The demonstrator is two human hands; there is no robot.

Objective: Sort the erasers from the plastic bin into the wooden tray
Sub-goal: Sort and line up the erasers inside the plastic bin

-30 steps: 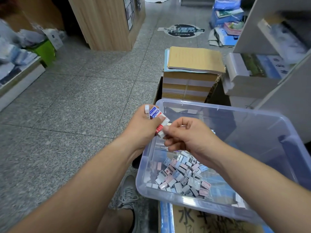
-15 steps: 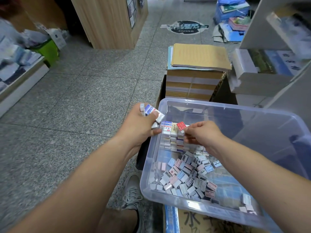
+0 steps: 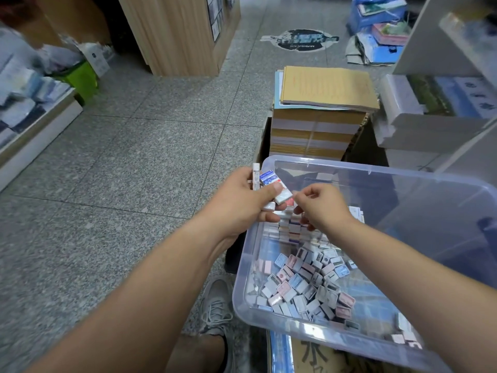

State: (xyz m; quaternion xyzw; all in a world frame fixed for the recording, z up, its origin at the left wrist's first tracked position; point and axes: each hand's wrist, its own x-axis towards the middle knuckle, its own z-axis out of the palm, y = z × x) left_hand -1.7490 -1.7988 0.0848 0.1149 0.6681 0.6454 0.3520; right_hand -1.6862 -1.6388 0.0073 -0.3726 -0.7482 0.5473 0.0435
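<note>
Bright, even, diffuse indoor light leaves no hard shadows on the speckled floor [image 3: 134, 162]. Only the gap under the left end of the plastic bin [image 3: 376, 169] goes dark. The bin's rim and clear walls carry pale streaks of glare, and its cloudy side softens the erasers [image 3: 304, 286] within. The middle is fairly sharp. Goods on the low shelf [image 3: 24, 84] at the left edge are smeared with blur, and the white shelving [image 3: 430, 36] at right is soft. Wide-angle distortion bows the tile joints.

clear glossy plastic bin [image 3: 376, 173], speckled matt stone floor [image 3: 134, 162], wood-grain cabinet [image 3: 174, 33].
</note>
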